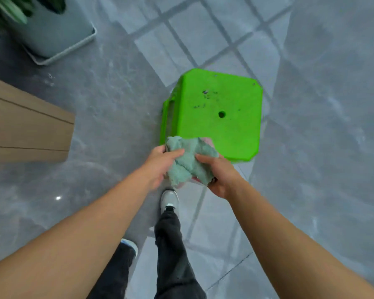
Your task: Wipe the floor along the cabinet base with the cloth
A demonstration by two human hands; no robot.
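Bunched cloth (189, 160) between both hands

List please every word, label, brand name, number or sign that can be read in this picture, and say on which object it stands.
None: no text can be read anywhere in this view.
green stool: only dark scuff marks and a round hole on its top, no letters.
cloth, held by the left hand and right hand: no label shows.
shoe: no brand mark can be made out.
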